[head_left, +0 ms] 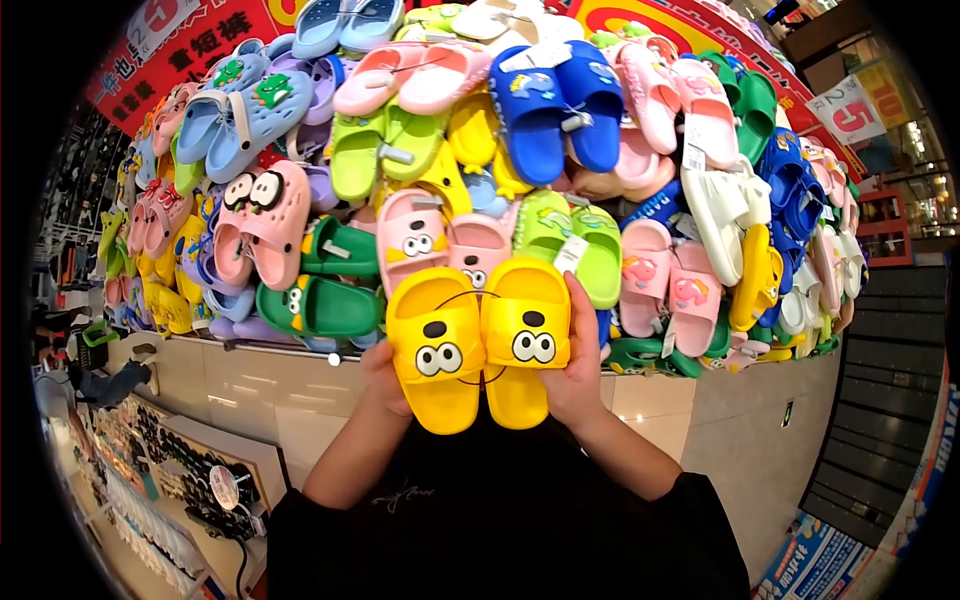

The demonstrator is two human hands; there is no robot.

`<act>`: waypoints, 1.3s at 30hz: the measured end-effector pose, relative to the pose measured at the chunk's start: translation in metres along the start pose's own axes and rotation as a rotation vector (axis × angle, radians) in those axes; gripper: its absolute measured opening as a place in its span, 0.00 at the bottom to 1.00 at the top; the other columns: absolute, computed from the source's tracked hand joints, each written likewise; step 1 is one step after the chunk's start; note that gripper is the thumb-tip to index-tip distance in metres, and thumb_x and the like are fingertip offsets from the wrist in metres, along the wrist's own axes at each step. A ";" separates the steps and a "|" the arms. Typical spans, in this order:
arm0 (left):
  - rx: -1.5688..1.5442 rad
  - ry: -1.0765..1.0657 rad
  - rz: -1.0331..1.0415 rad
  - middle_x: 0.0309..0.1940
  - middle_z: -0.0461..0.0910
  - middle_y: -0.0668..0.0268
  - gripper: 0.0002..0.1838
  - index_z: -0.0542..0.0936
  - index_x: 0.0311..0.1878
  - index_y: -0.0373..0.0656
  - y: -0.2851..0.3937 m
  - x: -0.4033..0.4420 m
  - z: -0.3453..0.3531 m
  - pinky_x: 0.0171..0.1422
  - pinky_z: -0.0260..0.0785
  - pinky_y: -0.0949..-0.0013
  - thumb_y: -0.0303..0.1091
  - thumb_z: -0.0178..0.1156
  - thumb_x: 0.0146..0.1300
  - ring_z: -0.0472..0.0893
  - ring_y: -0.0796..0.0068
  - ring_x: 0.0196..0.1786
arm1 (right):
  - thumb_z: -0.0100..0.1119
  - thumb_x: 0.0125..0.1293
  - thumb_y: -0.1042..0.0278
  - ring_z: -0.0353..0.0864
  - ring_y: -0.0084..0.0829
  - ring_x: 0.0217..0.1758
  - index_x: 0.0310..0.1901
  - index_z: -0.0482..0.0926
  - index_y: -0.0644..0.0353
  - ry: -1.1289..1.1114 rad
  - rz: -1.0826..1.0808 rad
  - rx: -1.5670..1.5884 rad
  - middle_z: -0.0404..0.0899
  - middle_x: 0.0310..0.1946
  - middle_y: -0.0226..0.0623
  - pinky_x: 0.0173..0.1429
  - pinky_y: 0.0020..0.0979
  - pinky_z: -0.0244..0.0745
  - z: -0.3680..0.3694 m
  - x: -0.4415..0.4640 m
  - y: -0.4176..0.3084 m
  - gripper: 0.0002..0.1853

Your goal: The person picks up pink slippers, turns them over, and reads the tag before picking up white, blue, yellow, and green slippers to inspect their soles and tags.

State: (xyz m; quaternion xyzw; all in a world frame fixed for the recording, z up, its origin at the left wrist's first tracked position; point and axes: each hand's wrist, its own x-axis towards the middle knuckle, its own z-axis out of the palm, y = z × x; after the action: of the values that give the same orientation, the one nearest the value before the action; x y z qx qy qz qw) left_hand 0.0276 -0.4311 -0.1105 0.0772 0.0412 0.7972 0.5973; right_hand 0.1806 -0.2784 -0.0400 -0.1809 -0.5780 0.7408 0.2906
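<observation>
A pair of yellow slippers [436, 350] with cartoon eyes and black ovals is held up in front of my chest, soles away from me, joined by a thin dark loop. My left hand [385, 375] grips the outer edge of the slipper on the left side of the view. The other slipper's outer edge is in my right hand [578, 365], its fingers partly hidden behind it. Just beyond are pink slippers [412, 235] with eyes, light green slippers [597, 250] with a white tag, and a green pair [335, 307] on the heap.
A large heap of colourful slippers and clogs [270, 225] fills the display ahead. Red sale signs [190, 60] stand behind it. A rack of small goods [205, 470] is at the lower left, near a person's leg [120, 385]. Tiled floor [650, 400] shows below the display.
</observation>
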 end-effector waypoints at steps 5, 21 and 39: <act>-0.209 0.223 0.046 0.73 0.66 0.54 0.40 0.62 0.76 0.43 -0.046 0.019 0.042 0.74 0.64 0.46 0.65 0.44 0.72 0.71 0.51 0.71 | 0.67 0.55 0.78 0.66 0.40 0.73 0.79 0.39 0.62 -0.064 -0.015 -0.145 0.61 0.70 0.48 0.74 0.37 0.64 -0.038 -0.021 -0.028 0.56; 0.016 -0.038 -0.022 0.69 0.70 0.54 0.32 0.66 0.72 0.43 -0.087 0.004 0.029 0.72 0.65 0.48 0.57 0.44 0.76 0.71 0.57 0.70 | 0.73 0.57 0.60 0.70 0.50 0.64 0.76 0.48 0.71 -0.030 -0.154 -0.758 0.66 0.61 0.55 0.67 0.42 0.67 -0.025 -0.068 -0.055 0.53; 0.129 -0.007 -0.144 0.67 0.71 0.57 0.31 0.66 0.71 0.43 -0.050 -0.024 0.010 0.72 0.65 0.49 0.56 0.46 0.76 0.71 0.58 0.69 | 0.70 0.55 0.40 0.75 0.35 0.46 0.53 0.84 0.46 -0.282 -0.855 -1.279 0.73 0.50 0.34 0.50 0.39 0.71 0.034 -0.091 -0.013 0.27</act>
State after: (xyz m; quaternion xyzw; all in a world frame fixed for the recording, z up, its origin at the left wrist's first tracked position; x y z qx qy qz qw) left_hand 0.0829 -0.4398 -0.1102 0.1150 0.0958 0.7476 0.6471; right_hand 0.2331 -0.3601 -0.0249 0.0207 -0.9435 0.1037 0.3140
